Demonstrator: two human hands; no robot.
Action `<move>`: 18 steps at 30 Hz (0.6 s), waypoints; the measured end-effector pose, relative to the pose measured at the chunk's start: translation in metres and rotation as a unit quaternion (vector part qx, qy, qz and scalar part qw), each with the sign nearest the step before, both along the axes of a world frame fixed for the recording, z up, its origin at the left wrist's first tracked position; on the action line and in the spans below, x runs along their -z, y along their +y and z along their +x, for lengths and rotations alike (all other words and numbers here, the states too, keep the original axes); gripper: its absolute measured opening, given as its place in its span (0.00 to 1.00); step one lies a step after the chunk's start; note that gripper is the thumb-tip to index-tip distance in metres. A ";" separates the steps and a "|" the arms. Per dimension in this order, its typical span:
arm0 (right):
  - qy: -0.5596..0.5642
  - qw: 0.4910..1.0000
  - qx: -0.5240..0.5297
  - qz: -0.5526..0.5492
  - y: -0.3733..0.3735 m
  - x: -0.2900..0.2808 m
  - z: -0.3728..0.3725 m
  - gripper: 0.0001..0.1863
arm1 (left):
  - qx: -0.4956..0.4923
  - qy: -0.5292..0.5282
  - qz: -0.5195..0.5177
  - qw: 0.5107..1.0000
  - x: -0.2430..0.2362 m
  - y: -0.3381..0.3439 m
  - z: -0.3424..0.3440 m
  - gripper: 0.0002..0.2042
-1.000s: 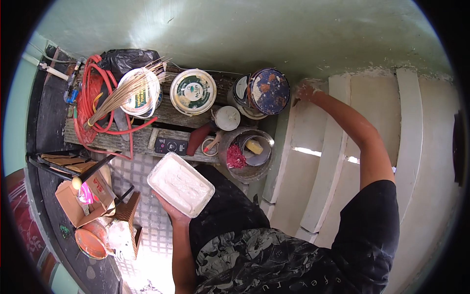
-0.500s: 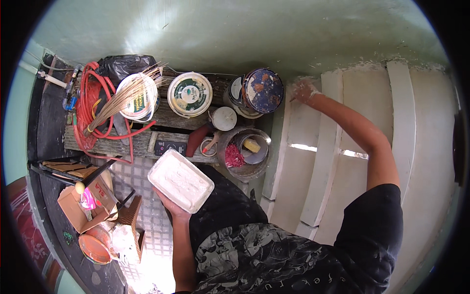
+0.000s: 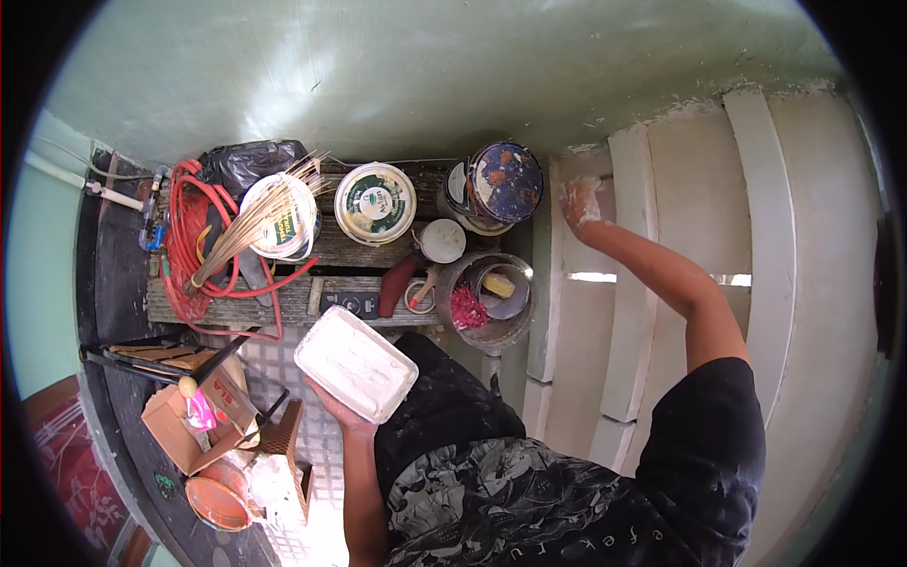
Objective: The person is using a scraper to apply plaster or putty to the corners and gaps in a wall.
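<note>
Near side, just left of the body, the white tray (image 3: pixel 401 397) is resting on the left hand (image 3: pixel 348 413), which is grasping it from below and by its left edge; the fingers underneath are hidden. White paste (image 3: pixel 357 364) is covering most of the tray's floor, so plenty seems to be remaining.

Far right, the right hand (image 3: pixel 584 203) is reaching to the pale panels (image 3: pixel 699 189), close to the green wall (image 3: pixel 425 76). White smears are coating it; cannot tell whether it is gripping anything or touching the surface.

Progress, by eye: ragged white matter is lining parts of the seam between panels and wall, so that edge is looking partly covered but rough. Lower down, a bright slit (image 3: pixel 593 277) is showing left of a white rib (image 3: pixel 628 331), and another is showing farther right; both are looking uncovered. How much is finished beyond that, cannot tell.

Farther out, left of the panels, the plank desk (image 3: pixel 354 253) is carrying a grey bucket (image 3: pixel 521 326) holding a yellow sponge (image 3: pixel 499 283), a blue-lidded tin (image 3: pixel 506 182), and a lidded white tub (image 3: pixel 375 203). Far left, a stick bundle (image 3: pixel 255 222) is lying across another tub.
</note>
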State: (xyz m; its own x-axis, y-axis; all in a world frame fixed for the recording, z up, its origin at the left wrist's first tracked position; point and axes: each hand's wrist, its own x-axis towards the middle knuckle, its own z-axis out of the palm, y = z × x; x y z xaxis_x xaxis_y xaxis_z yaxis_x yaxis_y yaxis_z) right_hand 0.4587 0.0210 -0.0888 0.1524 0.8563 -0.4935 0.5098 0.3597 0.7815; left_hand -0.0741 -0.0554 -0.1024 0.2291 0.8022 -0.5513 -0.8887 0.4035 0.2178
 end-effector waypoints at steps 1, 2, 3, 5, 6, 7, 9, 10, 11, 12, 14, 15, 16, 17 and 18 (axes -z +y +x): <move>0.001 0.997 0.071 -0.022 0.010 0.004 0.009 0.25 | 0.005 0.006 0.000 1.000 0.000 0.001 -0.001 0.37; 0.006 0.992 0.121 -0.031 0.022 0.010 0.020 0.26 | 0.004 0.004 -0.012 1.000 0.000 0.002 -0.001 0.37; 0.016 0.989 0.146 -0.026 0.027 0.018 0.030 0.26 | 0.016 0.011 -0.002 1.000 0.000 0.003 -0.002 0.37; -0.029 0.999 0.014 -0.039 0.017 0.026 0.049 0.24 | 0.025 0.001 0.016 1.000 0.000 0.003 -0.004 0.37; -0.044 0.996 -0.032 -0.065 0.013 0.029 0.056 0.23 | 0.024 0.005 -0.011 1.000 0.000 0.004 -0.003 0.37; -0.063 0.994 -0.055 -0.074 0.008 0.032 0.057 0.22 | 0.026 -0.001 -0.013 1.000 -0.001 0.004 -0.004 0.37; -0.100 0.986 -0.023 -0.132 -0.001 0.034 0.050 0.21 | 0.032 -0.001 -0.006 0.999 -0.001 0.007 -0.004 0.37; -0.108 0.988 0.020 -0.113 -0.003 0.036 0.039 0.20 | 0.031 0.004 -0.001 1.000 -0.001 0.009 -0.004 0.37; -0.125 0.986 0.066 -0.085 -0.002 0.040 0.024 0.19 | 0.029 0.005 0.003 1.000 -0.002 0.010 -0.003 0.37; -0.140 0.984 0.097 -0.050 0.002 0.042 0.011 0.19 | 0.028 0.006 0.007 1.000 -0.003 0.011 -0.004 0.37; 0.000 0.994 0.086 -0.067 0.017 0.039 -0.008 0.20 | 0.030 -0.002 0.018 0.999 -0.005 0.012 -0.003 0.37; 0.064 0.991 0.075 -0.089 0.023 0.036 -0.014 0.21 | 0.027 0.002 0.008 1.000 -0.006 0.012 -0.003 0.37; 0.028 0.996 0.065 -0.061 0.029 0.031 -0.016 0.20 | 0.024 0.005 0.007 1.000 -0.006 0.012 -0.003 0.37; -0.016 0.997 0.056 -0.047 0.036 0.025 -0.015 0.20 | 0.022 0.005 0.014 1.000 -0.007 0.011 -0.003 0.37; -0.067 0.997 0.040 -0.022 0.044 0.019 -0.011 0.20 | 0.025 0.011 0.008 1.000 -0.007 0.012 -0.002 0.37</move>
